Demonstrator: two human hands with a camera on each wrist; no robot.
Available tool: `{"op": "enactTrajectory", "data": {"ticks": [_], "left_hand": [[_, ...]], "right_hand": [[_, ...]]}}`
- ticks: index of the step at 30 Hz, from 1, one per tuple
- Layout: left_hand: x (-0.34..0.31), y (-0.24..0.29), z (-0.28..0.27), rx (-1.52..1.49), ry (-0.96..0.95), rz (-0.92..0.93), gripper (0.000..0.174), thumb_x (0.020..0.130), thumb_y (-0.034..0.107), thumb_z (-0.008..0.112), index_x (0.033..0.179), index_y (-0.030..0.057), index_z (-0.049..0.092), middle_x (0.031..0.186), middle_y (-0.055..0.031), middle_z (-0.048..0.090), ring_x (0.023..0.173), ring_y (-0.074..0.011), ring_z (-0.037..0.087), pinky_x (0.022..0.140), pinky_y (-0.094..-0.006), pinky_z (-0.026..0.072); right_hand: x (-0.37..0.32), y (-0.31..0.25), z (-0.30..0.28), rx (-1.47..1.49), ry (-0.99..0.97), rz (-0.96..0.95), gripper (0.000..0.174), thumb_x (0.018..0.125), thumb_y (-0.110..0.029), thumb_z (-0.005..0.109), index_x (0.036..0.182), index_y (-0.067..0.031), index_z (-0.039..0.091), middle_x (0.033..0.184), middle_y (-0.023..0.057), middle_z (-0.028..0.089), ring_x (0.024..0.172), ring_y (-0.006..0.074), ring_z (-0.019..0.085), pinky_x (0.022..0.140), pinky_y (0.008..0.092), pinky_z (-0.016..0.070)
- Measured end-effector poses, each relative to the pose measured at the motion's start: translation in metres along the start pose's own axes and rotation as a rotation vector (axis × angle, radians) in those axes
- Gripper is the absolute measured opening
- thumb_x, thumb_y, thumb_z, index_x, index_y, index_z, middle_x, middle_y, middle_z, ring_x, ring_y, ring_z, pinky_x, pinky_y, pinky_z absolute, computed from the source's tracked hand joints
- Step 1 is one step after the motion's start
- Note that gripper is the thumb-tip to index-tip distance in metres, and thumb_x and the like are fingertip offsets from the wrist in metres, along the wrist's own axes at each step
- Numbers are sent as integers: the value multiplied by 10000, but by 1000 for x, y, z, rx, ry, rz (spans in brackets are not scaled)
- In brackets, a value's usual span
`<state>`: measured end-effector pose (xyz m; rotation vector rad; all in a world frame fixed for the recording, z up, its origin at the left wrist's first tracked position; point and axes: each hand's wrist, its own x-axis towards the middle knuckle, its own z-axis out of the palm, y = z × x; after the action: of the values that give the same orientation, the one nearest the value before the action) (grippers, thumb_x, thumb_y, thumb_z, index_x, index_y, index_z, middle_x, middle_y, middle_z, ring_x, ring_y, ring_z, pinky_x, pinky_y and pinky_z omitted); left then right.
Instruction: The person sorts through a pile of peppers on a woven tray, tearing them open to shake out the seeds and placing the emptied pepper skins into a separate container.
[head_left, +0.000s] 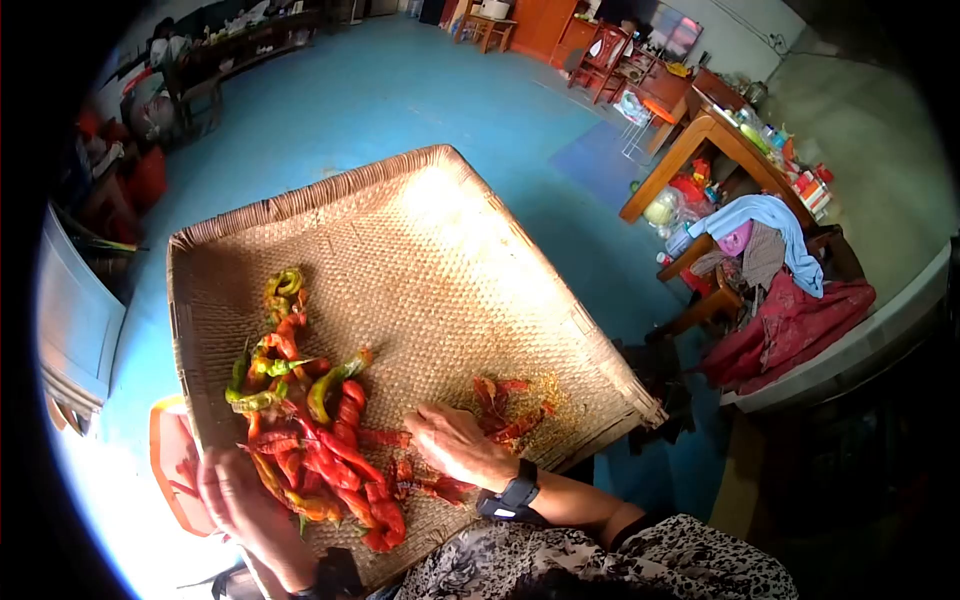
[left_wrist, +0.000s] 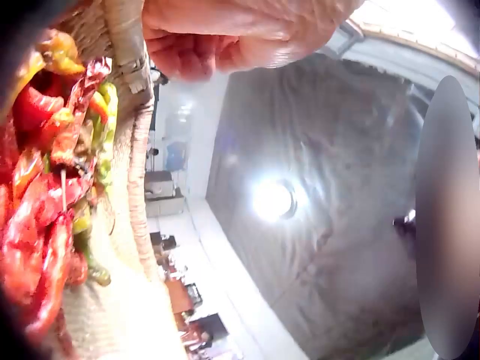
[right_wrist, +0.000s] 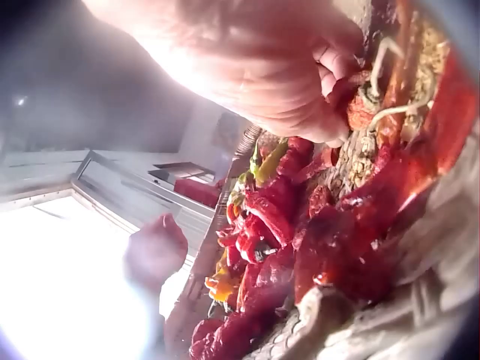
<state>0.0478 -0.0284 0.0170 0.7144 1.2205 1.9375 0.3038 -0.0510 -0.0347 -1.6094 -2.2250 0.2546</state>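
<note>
A shallow woven basket (head_left: 420, 260) holds a heap of red chili peppers (head_left: 340, 450), with green and yellowish ones among them. My left hand (head_left: 245, 505) is at its left side, blurred in the head view; in the left wrist view the hand (left_wrist: 247, 30) has loosely bent fingers beside the rim (left_wrist: 139, 165). My right hand (head_left: 455, 440) is low inside the basket, between the heap and some dried chilies (head_left: 495, 400). In the right wrist view its fingers bend beside a stemmed dried chili (right_wrist: 364, 112); I cannot tell whether they pinch it.
Yellow seeds (head_left: 550, 390) are scattered near the basket's right corner. A red plastic stool or tub (head_left: 170, 460) is beyond the left rim. At the right stand a wooden table (head_left: 710, 130) and a chair draped with clothes (head_left: 780, 310). Blue floor (head_left: 400, 100) stretches ahead.
</note>
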Motion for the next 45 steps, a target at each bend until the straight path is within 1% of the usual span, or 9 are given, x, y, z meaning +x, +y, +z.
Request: {"op": "enactTrajectory", "data": {"ticks": [7,11,14,21,27,32,39,41,45], "left_hand": [[-71,-27,28,450,-758,-123,128,868,41,602,981,-15,626,959,-81,636,851,-145,586,781,-269,482],[-104,-17,56,445,-992,-133,222,887,75,605,1074,-45,595,840,-74,652,703,-131,616,630,-254,503],[-115,-22,61,314,-1015,-422,209,923,59,552,1098,-55,557,817,-90,655,678,-136,639,595,-263,541],[-110,-36,47,112,-976,-525,113,930,46,532,980,-54,548,786,-127,658,678,-178,660,608,-293,546],[-80,-11,32,232,-737,-428,55,911,96,599,906,45,578,795,13,598,720,-82,547,678,-226,460],[-25,19,14,155,-272,-60,133,922,230,592,881,104,595,700,31,560,617,-35,482,555,-187,381],[106,-14,-108,-330,-96,7,309,926,168,558,1177,-7,516,1083,-123,613,933,-157,579,784,-274,496],[112,1,-106,-593,250,-214,381,921,142,544,1248,-33,455,1259,-179,530,1085,-226,549,878,-325,493],[96,-26,-109,-57,-191,120,474,936,168,513,1338,-31,362,1342,-197,451,1140,-248,522,923,-342,481]], "right_hand": [[-16,10,-26,549,172,140,94,811,18,587,798,-33,509,683,71,523,591,186,539,544,309,466],[-23,-12,-54,703,241,167,89,833,-11,610,900,-23,552,754,93,574,664,198,597,594,320,477],[-30,-21,-57,785,232,193,100,845,-27,614,937,-26,573,791,82,596,729,189,628,629,313,492],[-31,-22,-49,795,285,111,152,862,-57,620,996,-14,564,804,75,593,725,148,614,605,274,488],[-35,35,-53,531,445,295,196,895,-123,593,1071,-35,586,821,66,621,721,126,607,552,281,495],[-50,57,-70,246,384,348,120,824,-32,623,934,-7,584,841,160,617,739,301,625,661,354,492],[-41,63,-54,-79,222,358,194,799,-196,685,822,-23,599,772,144,600,709,341,593,634,425,461],[-38,63,-53,-103,177,385,260,775,-266,712,780,-32,600,763,134,603,706,333,597,629,427,460],[-26,60,-53,-91,58,492,218,799,-232,618,732,-26,596,788,171,604,742,361,600,642,450,462]]}}
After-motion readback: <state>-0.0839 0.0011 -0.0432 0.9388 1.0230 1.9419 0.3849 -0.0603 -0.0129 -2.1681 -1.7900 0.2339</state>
